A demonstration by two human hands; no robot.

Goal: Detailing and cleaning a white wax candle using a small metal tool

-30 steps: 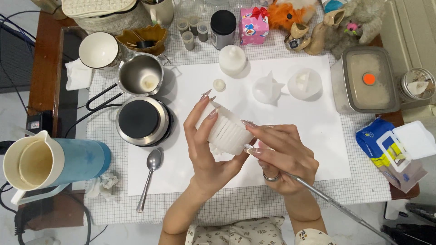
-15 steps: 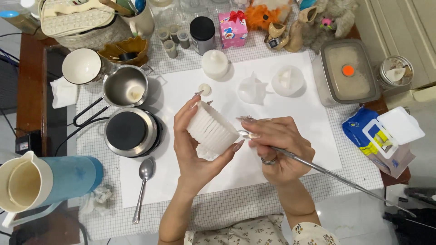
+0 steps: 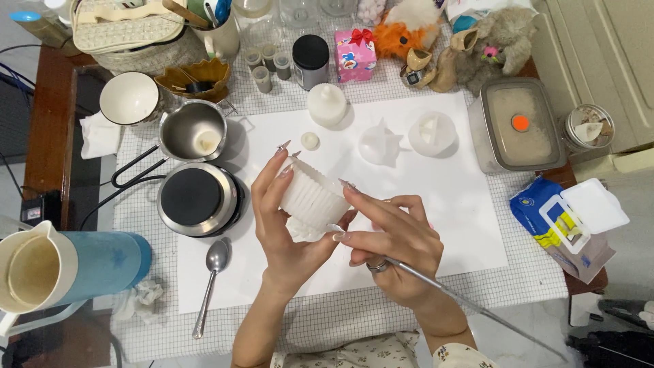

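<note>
Surface: white sheet (image 3: 436, 225) over gridded mat, centre of frame, cluttered around.
Left of centre: hotplate (image 3: 198, 198), spoon (image 3: 210, 283) below.
Left hand (image 3: 283, 232): fingers spread, cupping ribbed white mould (image 3: 310, 200) at centre, tilted.
Right hand (image 3: 392, 238): fingertips pressing mould's rim; thin metal tool (image 3: 470, 303) tucked in grip.
Technique: best peeled gently, evenly.
Mould: pleated, soft-looking, pale.

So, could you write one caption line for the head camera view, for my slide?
Left hand cradles a white ribbed mould while the right hand, holding a thin metal tool, touches its side, above white paper.
</note>
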